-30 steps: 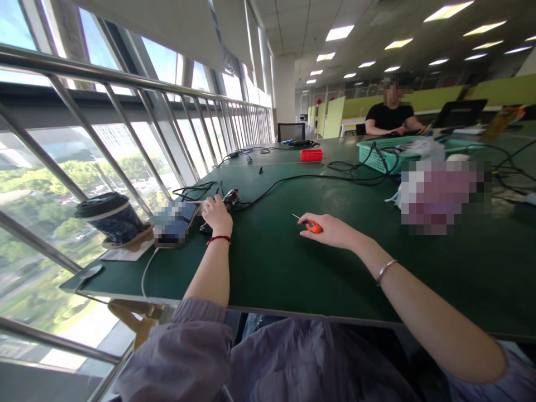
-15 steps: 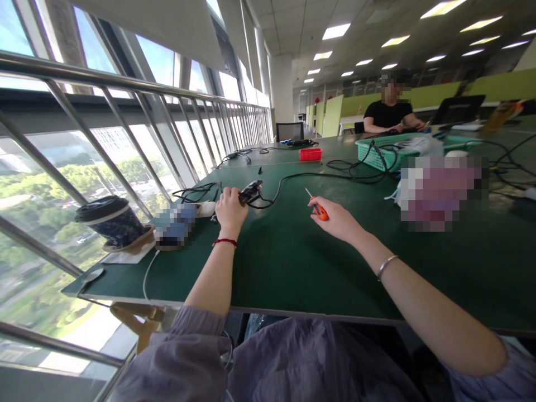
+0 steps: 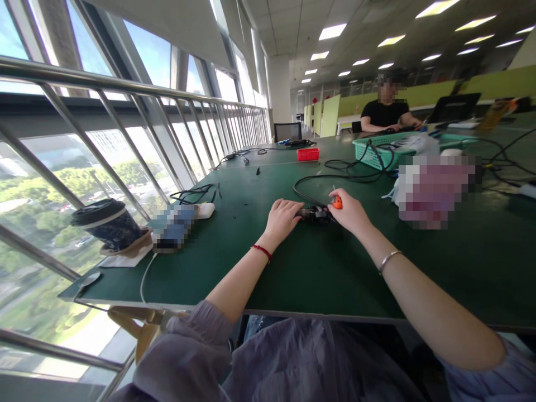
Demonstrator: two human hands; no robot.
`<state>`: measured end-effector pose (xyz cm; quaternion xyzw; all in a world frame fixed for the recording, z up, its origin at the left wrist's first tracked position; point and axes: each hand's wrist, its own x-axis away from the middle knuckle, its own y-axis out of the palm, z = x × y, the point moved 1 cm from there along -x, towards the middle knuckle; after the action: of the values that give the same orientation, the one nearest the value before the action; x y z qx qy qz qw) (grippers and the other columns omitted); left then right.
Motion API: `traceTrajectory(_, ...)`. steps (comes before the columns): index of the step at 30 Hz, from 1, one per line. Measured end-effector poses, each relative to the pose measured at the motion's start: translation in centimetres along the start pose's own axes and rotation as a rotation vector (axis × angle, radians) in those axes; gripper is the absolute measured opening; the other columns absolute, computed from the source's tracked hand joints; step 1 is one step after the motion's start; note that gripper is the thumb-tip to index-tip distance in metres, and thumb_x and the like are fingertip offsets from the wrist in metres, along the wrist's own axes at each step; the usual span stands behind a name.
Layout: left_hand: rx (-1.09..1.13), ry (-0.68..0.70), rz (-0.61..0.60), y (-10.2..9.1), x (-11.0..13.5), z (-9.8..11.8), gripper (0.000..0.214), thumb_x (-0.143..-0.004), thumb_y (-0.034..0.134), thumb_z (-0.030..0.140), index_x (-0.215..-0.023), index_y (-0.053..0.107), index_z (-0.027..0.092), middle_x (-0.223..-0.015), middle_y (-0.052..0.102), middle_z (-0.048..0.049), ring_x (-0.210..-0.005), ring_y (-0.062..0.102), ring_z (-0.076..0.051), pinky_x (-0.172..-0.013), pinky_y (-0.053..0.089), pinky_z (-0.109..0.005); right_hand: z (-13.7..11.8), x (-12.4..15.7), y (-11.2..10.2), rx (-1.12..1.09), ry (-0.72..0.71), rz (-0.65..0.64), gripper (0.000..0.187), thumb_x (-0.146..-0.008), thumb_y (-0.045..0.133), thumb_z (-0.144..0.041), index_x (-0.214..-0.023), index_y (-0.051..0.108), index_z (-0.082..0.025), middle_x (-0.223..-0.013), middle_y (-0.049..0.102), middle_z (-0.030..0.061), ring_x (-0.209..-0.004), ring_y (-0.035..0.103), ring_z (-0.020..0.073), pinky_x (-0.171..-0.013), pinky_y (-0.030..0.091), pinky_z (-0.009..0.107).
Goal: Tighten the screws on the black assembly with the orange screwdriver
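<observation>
My left hand (image 3: 281,216) rests on the green table (image 3: 293,268) with its fingers pressed on a small black device (image 3: 315,213) that trails a black cable (image 3: 305,181). My right hand (image 3: 350,211) is closed round an orange-handled screwdriver (image 3: 336,202), held upright just right of the device. Both hands meet at the device in the middle of the table.
A dark paper cup (image 3: 108,222) lies near the left edge beside a phone (image 3: 176,228) and a white charger (image 3: 205,210). A red box (image 3: 308,154), a green basket (image 3: 385,151) and loose cables sit farther back. A person in black (image 3: 387,111) sits at the far end.
My left hand carried the black device from beside the phone to the table's middle. My right hand lifted the screwdriver off the table and brought it up to the device.
</observation>
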<state>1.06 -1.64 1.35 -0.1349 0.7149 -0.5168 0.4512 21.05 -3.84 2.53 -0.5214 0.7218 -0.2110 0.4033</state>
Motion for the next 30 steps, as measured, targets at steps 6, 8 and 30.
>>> traceTrajectory(6,-0.164,-0.718,0.097,-2.8,2.2,-6.6,0.035,-0.097,0.037,0.027,-0.120,0.060,0.015,-0.126,0.060,-0.0133,-0.117,0.054,-0.029,-0.100,0.041,-0.043,-0.2,0.3,0.9,0.082,-0.015,-0.111,0.034,-0.082,0.052,-0.021,-0.116,0.054,-0.021,-0.109,0.065,0.0087,-0.092,0.062,0.0216,-0.073,0.047,0.030)
traceTrajectory(8,-0.215,-0.967,0.032,-3.9,3.7,-9.0,0.034,-0.092,0.039,0.020,-0.119,0.059,0.012,-0.127,0.057,-0.0181,-0.118,0.053,-0.033,-0.094,0.044,-0.045,-0.3,0.3,0.9,0.111,-0.039,-0.096,0.033,-0.083,0.051,-0.022,-0.116,0.054,-0.020,-0.109,0.066,0.0092,-0.094,0.062,0.0223,-0.073,0.047,0.031)
traceTrajectory(30,-0.099,-0.572,-0.258,-0.2,2.7,-14.1,0.066,-0.075,0.042,-0.001,-0.134,0.054,0.026,-0.145,0.048,-0.0034,-0.132,0.045,-0.021,-0.109,0.038,-0.034,-0.6,0.2,0.4,0.160,-0.056,-0.163,0.034,-0.084,0.052,-0.025,-0.118,0.054,-0.022,-0.107,0.066,0.0094,-0.096,0.061,0.0233,-0.071,0.047,0.031)
